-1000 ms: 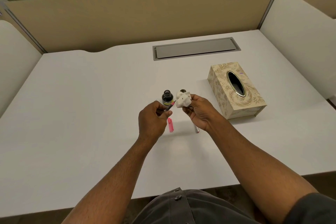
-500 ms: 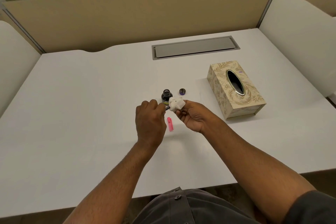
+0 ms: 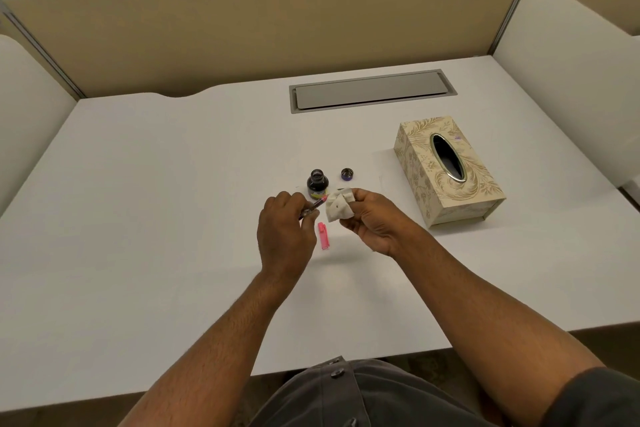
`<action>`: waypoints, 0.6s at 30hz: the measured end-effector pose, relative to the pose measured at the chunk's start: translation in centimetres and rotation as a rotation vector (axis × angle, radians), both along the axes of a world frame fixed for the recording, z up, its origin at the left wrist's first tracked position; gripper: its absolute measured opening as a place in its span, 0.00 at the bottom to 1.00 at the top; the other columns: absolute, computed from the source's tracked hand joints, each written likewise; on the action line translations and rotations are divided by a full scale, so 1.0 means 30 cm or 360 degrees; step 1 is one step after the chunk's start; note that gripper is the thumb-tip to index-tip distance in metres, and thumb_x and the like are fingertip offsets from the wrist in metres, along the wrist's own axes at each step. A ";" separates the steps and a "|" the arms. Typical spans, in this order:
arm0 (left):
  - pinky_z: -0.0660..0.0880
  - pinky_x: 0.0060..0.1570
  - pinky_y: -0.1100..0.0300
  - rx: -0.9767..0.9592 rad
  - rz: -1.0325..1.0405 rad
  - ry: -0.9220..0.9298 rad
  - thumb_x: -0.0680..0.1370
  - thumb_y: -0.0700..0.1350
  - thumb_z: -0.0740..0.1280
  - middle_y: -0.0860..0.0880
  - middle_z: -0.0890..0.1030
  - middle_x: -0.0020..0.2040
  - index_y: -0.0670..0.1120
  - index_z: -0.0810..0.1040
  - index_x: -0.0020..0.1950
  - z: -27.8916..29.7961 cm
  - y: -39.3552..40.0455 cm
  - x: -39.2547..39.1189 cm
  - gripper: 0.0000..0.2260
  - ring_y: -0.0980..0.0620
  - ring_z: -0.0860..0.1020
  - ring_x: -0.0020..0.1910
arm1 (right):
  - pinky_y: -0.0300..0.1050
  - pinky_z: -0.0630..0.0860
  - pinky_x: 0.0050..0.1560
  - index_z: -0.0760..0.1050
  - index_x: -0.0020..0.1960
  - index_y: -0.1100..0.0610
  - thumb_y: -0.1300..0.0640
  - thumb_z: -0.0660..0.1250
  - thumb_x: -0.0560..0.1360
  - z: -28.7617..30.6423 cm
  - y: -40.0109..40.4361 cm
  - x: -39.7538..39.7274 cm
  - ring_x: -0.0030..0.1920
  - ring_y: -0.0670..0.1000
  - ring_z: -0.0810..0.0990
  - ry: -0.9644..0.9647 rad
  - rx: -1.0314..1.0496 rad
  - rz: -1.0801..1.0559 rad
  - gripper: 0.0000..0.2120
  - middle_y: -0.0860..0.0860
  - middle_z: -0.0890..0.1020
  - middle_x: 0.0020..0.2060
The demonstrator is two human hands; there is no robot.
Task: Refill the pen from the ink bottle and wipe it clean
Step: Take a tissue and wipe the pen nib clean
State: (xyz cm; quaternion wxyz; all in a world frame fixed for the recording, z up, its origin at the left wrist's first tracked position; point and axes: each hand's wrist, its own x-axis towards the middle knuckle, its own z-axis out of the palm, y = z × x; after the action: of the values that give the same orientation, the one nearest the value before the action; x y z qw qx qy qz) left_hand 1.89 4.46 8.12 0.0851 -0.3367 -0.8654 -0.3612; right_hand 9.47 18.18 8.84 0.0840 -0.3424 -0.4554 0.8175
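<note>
My left hand (image 3: 284, 229) pinches a slim pen (image 3: 314, 206) with a pink tip, which points up and to the right. The pen's tip touches a crumpled white tissue (image 3: 340, 205) with dark ink spots, held in my right hand (image 3: 372, 218). Just behind the two hands stands the open dark ink bottle (image 3: 317, 183). Its small purple cap (image 3: 347, 174) lies to the right of it. The pink pen cap (image 3: 323, 235) lies on the white desk (image 3: 156, 218) between my hands.
A cream patterned tissue box (image 3: 446, 172) with an oval opening stands to the right. A grey cable hatch (image 3: 372, 90) is set in the desk's far side. Beige partition panels close off the back, and white dividers stand at both sides.
My right hand brought the tissue leftward to the pen tip, uncovering the bottle cap. The pen tip is drawn out a little, and ink spots now show on the tissue.
</note>
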 end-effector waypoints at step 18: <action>0.72 0.37 0.60 0.0317 0.0209 -0.1327 0.75 0.47 0.71 0.48 0.83 0.38 0.46 0.80 0.43 0.001 0.011 -0.035 0.05 0.52 0.78 0.39 | 0.35 0.77 0.37 0.78 0.49 0.59 0.68 0.65 0.77 0.006 -0.004 0.027 0.38 0.48 0.80 0.0023 -0.0072 -0.0039 0.06 0.53 0.83 0.41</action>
State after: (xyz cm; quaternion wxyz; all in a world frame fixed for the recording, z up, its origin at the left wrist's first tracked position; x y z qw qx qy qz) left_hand 0.84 4.77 8.14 -0.2170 -0.0961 -0.8063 -0.5418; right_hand 10.28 18.08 9.03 0.0896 -0.3438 -0.4320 0.8290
